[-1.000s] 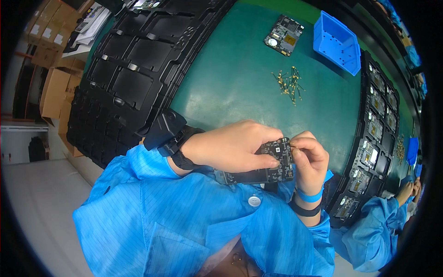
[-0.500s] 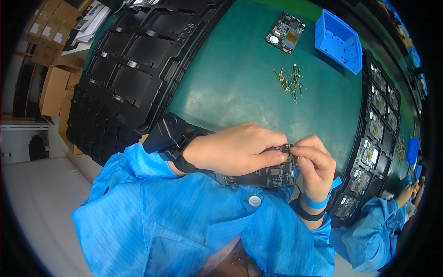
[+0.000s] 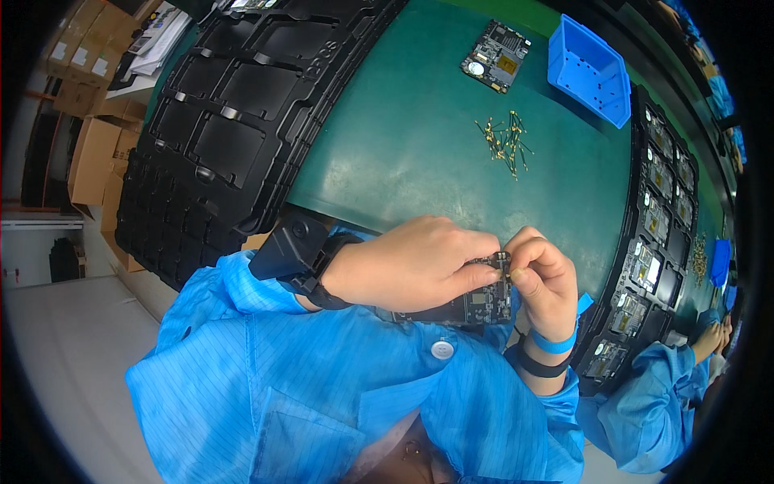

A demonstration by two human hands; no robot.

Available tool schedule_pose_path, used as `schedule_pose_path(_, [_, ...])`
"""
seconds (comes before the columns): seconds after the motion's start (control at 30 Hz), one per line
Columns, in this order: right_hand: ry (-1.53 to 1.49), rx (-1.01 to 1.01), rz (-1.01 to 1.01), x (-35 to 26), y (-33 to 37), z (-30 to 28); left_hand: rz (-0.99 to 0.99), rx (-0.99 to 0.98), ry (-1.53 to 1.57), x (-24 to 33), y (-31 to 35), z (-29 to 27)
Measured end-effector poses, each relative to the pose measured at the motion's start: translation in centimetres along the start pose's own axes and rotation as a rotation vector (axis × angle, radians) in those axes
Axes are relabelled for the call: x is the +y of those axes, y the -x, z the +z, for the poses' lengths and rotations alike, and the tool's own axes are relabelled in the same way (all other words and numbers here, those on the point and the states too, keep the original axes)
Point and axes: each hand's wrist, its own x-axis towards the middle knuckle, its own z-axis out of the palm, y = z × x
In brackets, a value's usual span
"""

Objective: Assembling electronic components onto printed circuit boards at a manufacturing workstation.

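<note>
Green mat (image 3: 387, 153) stretches between black trays (image 3: 230, 150); nearer, the left hand (image 3: 426, 262) grips a dark, chip-dotted circuit board (image 3: 482, 308), right hand (image 3: 547, 282) pinching something indistinct at its right edge.

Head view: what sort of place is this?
Likely an electronics assembly workshop: the left hand holds a circuit board, gold-tipped cables lie piled on a green work surface, and a black compartmented tray carries more boards.

One circuit board (image 3: 488, 305) is in my hands (image 3: 427, 264). Before them on the counter (image 3: 403, 137) lies a heap of short cables (image 3: 506, 145); behind that, a second board (image 3: 497, 56), with a bin (image 3: 588, 73) to its right. Trays (image 3: 234, 149) stand left of me; a board-filled tray (image 3: 669, 284) lies right.
</note>
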Motion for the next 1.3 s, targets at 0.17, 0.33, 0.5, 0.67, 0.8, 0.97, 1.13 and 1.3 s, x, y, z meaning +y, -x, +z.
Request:
schedule_pose_path(0.17, [0.374, -0.028, -0.083, -1.4, -0.4, -0.2, -0.028, -0.015, -0.031, 0.2, 0.0, -0.1])
schedule_pose_path(0.33, [0.642, -0.084, -0.126, -2.7, -0.6, -0.1, -0.057, -0.025, -0.084, 0.6, 0.2, 0.0])
schedule_pose_path(0.5, [0.709, -0.088, -0.187, -3.1, -0.4, -0.1, -0.029, -0.002, -0.128, 0.8, 0.4, 0.5])
schedule_pose_path(0.67, [0.742, -0.091, -0.207, -3.2, -0.1, -0.2, -0.026, -0.014, -0.14, 1.2, 0.5, 0.5])
schedule_pose_path(0.8, [0.764, -0.146, -0.215, -3.3, -0.1, -0.3, -0.031, 0.0, -0.146, 1.2, 0.6, 0.7])
schedule_pose_path(0.97, [0.778, -0.175, -0.203, -3.6, -0.3, -0.3, -0.032, -0.001, -0.145, 1.3, 0.6, 0.6])
schedule_pose_path(1.13, [0.835, -0.145, -0.203, -3.8, -0.2, 0.2, -0.031, 0.008, -0.147, 1.4, 0.6, 0.5])
schedule_pose_path(1.3, [0.861, -0.114, -0.205, -3.9, -0.2, 0.6, -0.024, 0.02, -0.165, 1.5, 0.6, 0.5])
